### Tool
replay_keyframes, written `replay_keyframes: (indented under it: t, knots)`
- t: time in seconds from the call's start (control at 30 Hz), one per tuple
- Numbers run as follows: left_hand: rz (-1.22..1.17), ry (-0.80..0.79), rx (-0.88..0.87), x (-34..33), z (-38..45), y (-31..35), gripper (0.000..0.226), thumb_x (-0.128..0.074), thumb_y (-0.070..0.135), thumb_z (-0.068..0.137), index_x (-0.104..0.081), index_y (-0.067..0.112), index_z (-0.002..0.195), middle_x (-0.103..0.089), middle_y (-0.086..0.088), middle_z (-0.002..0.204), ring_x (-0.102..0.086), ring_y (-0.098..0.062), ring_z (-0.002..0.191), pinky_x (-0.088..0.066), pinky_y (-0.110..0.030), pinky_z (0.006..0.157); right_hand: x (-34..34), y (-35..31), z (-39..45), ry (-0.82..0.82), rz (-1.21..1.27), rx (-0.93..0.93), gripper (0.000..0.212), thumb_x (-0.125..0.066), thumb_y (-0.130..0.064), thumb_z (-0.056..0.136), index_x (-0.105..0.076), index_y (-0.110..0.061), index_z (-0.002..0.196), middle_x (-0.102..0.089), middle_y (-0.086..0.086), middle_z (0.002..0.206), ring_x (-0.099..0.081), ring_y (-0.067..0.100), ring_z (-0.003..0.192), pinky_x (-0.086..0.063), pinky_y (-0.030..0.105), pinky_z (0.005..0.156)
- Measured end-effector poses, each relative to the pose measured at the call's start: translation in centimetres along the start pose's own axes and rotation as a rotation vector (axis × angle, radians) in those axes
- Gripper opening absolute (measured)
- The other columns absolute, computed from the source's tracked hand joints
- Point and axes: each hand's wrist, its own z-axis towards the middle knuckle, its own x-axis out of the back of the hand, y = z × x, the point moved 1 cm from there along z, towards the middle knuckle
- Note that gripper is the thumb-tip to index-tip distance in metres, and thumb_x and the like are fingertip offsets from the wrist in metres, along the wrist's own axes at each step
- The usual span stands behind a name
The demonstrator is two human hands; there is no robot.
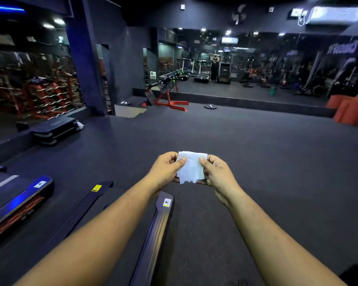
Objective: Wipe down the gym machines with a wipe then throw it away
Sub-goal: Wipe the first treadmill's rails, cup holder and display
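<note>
Nearest you, both forearms reach out over a treadmill side rail (153,234) that runs under your left arm, with a second treadmill deck (15,201) off to the lower left. Your left hand (165,170) and right hand (217,172) meet in the air in front of you, thumbs and forefingers pinching the white wipe (191,168) at its upper side edges, other fingers curled narrow behind it. The wipe hangs between the two hands, spread roughly flat, bottom edge ragged, touching no machine.

Step, as I judge it: you're unfolding or readying the wipe, wiping not yet begun here. Can't tell if the wipe is fresh or used; it looks clean.

Next move calls for: drop one hand's pinch, bunch or flatten the wipe under the other palm, then bring it down onto the closest surface, likely the rail or the treadmill to your left. Keep a firm hold, as thin wipes fold over themselves.

Farther out: open dark rubber floor (215,131), stacked step platforms (54,129) at left, a red-framed bench (165,96) by the far mirror wall (256,62), orange plyo boxes (349,112) at right. No bin in view; you'll need to find one.
</note>
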Motion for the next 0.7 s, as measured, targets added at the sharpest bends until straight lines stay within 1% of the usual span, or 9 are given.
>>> replay_keyframes:
  t: [0.07,0.17,0.23,0.33,0.4,0.47,0.6,0.7]
  knots:
    - [0.000,0.030,0.000,-0.4,4.0,-0.7,0.021,-0.064,0.025,0.102,-0.068,0.004,0.107,-0.076,-0.016,0.100,-0.073,-0.022,0.081,-0.062,-0.038,0.069,0.4,0.7,4.5,-0.021,0.011,-0.003,0.022,-0.053,-0.023,0.105,-0.065,-0.009,0.117,-0.077,0.012,0.105,-0.074,0.033,0.096,-0.060,0.044,0.078]
    - [0.020,0.088,0.010,-0.6,9.8,-1.1,0.021,-0.067,0.027,0.100,-0.069,0.006,0.107,-0.076,-0.016,0.100,-0.075,-0.031,0.090,-0.062,-0.045,0.077,1.2,1.2,11.0,-0.046,0.011,-0.018,0.021,-0.055,-0.023,0.104,-0.065,-0.009,0.116,-0.077,0.010,0.103,-0.075,0.029,0.096,-0.060,0.046,0.080]
    - [0.028,0.135,0.021,-0.6,13.7,-1.2,0.021,-0.069,0.025,0.099,-0.070,0.005,0.106,-0.077,-0.016,0.099,-0.074,-0.028,0.087,-0.061,-0.043,0.078,1.7,1.3,15.7,-0.077,0.000,-0.034,0.019,-0.055,-0.020,0.104,-0.065,-0.008,0.114,-0.078,0.009,0.101,-0.075,0.029,0.094,-0.061,0.043,0.077]
    - [0.040,0.238,0.029,0.3,18.8,-1.6,0.020,-0.069,0.023,0.099,-0.070,0.003,0.101,-0.076,-0.013,0.092,-0.069,-0.018,0.077,-0.058,-0.034,0.068,1.4,1.7,22.5,-0.148,-0.022,-0.050,0.018,-0.058,-0.021,0.103,-0.066,-0.007,0.111,-0.078,0.011,0.099,-0.075,0.032,0.094,-0.061,0.046,0.080]
    - [0.035,0.295,0.031,1.4,21.7,-2.1,0.020,-0.068,0.021,0.099,-0.070,0.001,0.099,-0.075,-0.009,0.085,-0.067,-0.014,0.071,-0.056,-0.029,0.062,0.3,1.8,26.4,-0.201,-0.020,-0.059,0.017,-0.059,-0.020,0.103,-0.066,-0.007,0.112,-0.078,0.011,0.099,-0.075,0.032,0.094,-0.060,0.047,0.081]
    - [0.041,0.354,0.033,3.1,24.6,-2.7,0.018,-0.068,0.021,0.099,-0.071,0.003,0.097,-0.076,-0.008,0.085,-0.067,-0.012,0.071,-0.055,-0.027,0.061,-1.3,2.3,30.0,-0.261,-0.020,-0.067,0.016,-0.058,-0.019,0.103,-0.066,-0.008,0.111,-0.078,0.011,0.098,-0.075,0.031,0.093,-0.060,0.045,0.079]
    - [0.065,0.444,0.042,7.2,29.9,-4.2,0.016,-0.069,0.025,0.098,-0.072,0.009,0.097,-0.077,-0.008,0.090,-0.069,-0.012,0.076,-0.057,-0.033,0.068,-5.0,3.6,36.7,-0.362,-0.034,-0.076,0.017,-0.058,-0.019,0.103,-0.065,-0.007,0.112,-0.077,0.013,0.100,-0.075,0.032,0.092,-0.061,0.050,0.080]
    - [0.077,0.516,0.021,10.3,33.7,-5.7,0.017,-0.070,0.025,0.098,-0.071,0.008,0.096,-0.076,-0.012,0.089,-0.067,-0.014,0.073,-0.057,-0.036,0.068,-7.9,4.6,42.1,-0.416,-0.044,-0.059,0.020,-0.061,-0.017,0.101,-0.066,-0.004,0.115,-0.077,0.015,0.102,-0.075,0.033,0.094,-0.061,0.053,0.083]
